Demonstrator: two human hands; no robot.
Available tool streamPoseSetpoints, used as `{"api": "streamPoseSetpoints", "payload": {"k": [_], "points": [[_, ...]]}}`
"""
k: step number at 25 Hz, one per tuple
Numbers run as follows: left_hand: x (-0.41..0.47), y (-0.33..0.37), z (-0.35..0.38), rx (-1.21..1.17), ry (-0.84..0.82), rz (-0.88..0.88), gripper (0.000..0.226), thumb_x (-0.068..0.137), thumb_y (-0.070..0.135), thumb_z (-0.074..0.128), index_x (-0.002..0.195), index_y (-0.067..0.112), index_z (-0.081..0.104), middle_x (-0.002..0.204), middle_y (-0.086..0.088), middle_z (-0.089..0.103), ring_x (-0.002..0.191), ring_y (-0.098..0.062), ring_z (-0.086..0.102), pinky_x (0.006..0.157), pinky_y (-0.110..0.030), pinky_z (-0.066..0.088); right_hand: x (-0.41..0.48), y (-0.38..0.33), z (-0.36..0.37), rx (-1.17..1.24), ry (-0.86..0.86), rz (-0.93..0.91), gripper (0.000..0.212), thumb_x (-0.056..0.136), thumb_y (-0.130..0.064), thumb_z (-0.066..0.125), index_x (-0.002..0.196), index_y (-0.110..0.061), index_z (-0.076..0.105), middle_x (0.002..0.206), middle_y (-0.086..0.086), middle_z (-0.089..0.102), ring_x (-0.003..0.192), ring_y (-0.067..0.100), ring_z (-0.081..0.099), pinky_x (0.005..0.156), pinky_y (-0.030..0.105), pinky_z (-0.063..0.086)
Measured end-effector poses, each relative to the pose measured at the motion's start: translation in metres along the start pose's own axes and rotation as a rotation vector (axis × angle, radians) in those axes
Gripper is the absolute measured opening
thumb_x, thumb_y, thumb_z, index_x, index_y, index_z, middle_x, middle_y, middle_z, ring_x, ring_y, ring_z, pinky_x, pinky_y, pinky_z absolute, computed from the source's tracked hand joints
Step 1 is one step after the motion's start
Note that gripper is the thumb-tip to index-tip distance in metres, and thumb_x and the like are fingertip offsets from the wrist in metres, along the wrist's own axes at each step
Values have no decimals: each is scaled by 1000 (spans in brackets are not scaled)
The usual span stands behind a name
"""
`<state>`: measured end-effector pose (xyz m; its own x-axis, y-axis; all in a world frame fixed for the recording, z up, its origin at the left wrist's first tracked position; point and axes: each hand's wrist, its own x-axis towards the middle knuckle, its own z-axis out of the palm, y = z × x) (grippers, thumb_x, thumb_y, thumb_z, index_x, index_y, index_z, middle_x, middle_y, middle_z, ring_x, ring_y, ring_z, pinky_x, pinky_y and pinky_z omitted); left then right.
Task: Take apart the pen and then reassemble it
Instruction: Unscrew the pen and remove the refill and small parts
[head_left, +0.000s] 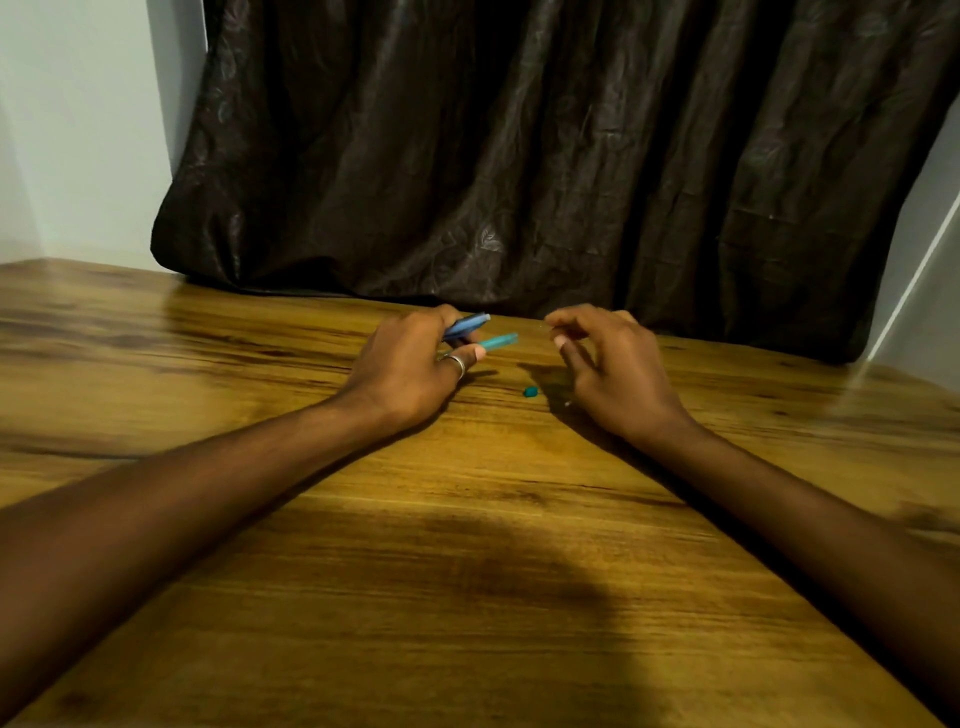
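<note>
Pen, dismantled, parts in three places. Blue cap piece (467, 326): held in the left hand (410, 364), long axis running left to right and tilted slightly up toward the right, free end pointing toward the right hand (605, 364). Teal barrel (497, 341): also gripped in the left hand, just below the blue piece and nearly parallel to it, free end pointing right; the two pieces sit near each other, and whether they touch inside the grip cannot be told. Small teal end plug (530, 392): lying loose on the wooden table (467, 571), between the hands, close to the right hand.

Left hand: closed round both pieces, ring (457, 364) on one finger, raised just above the tabletop. Right hand: fingers curled, thumb and forefinger pinched narrow; something thin may be held there, too small to tell.

Dark curtain (545, 156): hangs behind the far table edge. Containers: nil.
</note>
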<state>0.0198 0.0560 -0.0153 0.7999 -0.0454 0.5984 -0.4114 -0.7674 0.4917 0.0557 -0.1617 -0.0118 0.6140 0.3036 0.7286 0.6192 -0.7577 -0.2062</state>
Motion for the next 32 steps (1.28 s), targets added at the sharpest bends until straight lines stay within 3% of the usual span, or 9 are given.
{"api": "streamPoseSetpoints", "payload": {"k": [5, 11, 14, 16, 18, 21, 24, 29, 32], "points": [[2, 8, -5, -104, 2, 119, 13, 92, 28, 69, 104, 24, 71, 76, 20, 59, 64, 19, 54, 54, -4, 35, -5, -18, -10, 356, 13, 203, 17, 95, -21, 64, 108, -26, 73, 99, -13, 72, 94, -2, 64, 76, 14, 49], [8, -2, -10, -151, -70, 141, 8, 91, 33, 69, 99, 31, 71, 69, 10, 63, 52, 0, 48, 55, -27, 40, -6, -27, -10, 764, -34, 325, 19, 91, -7, 68, 108, -12, 73, 89, 0, 74, 80, 3, 67, 69, 16, 51], [9, -5, -11, -217, -151, 108, 13, 89, 36, 69, 99, 28, 72, 81, 4, 72, 68, -13, 64, 65, -37, 50, -6, -27, -10, 864, -62, 383, 17, 89, 2, 67, 102, -6, 72, 84, 6, 73, 78, 10, 67, 74, 20, 55], [10, -3, -12, -313, -147, 77, 11, 90, 29, 71, 100, 25, 73, 86, 3, 73, 77, -4, 68, 71, -28, 52, -7, -28, -9, 982, -104, 461, 15, 89, 5, 64, 102, -2, 70, 83, 10, 72, 76, 12, 67, 74, 20, 56], [11, 1, -11, -417, -97, 29, 14, 89, 18, 73, 103, 20, 71, 82, 8, 68, 68, 10, 61, 66, -10, 46, -9, -31, -6, 1175, -154, 595, 14, 90, 8, 60, 100, 0, 66, 83, 14, 71, 73, 14, 69, 74, 21, 58], [9, 6, -8, -470, -32, -31, 18, 88, 14, 74, 106, 13, 70, 76, 7, 61, 54, 10, 53, 55, -5, 40, -12, -37, -3, 1360, -213, 715, 14, 91, 12, 56, 99, 3, 64, 85, 15, 71, 71, 15, 73, 74, 22, 60], [8, 8, -7, -463, 8, -54, 22, 87, 18, 75, 108, 14, 69, 78, 4, 61, 58, 4, 52, 55, -9, 42, -13, -40, -5, 1427, -218, 730, 17, 90, 15, 55, 101, 5, 63, 87, 18, 71, 73, 17, 74, 73, 22, 61], [8, 9, -9, -410, 18, -32, 26, 87, 24, 75, 112, 21, 69, 85, 4, 66, 76, -14, 59, 72, -36, 54, -14, -41, -5, 1373, -232, 730, 17, 89, 14, 57, 97, 2, 65, 83, 16, 73, 73, 17, 74, 70, 22, 61], [7, 8, -9, -378, 24, -25, 27, 87, 26, 76, 112, 24, 70, 89, 7, 67, 76, -12, 60, 73, -35, 54, -14, -41, -5, 1315, -234, 717, 17, 89, 12, 59, 95, -1, 68, 81, 13, 74, 73, 16, 74, 74, 22, 61]]}}
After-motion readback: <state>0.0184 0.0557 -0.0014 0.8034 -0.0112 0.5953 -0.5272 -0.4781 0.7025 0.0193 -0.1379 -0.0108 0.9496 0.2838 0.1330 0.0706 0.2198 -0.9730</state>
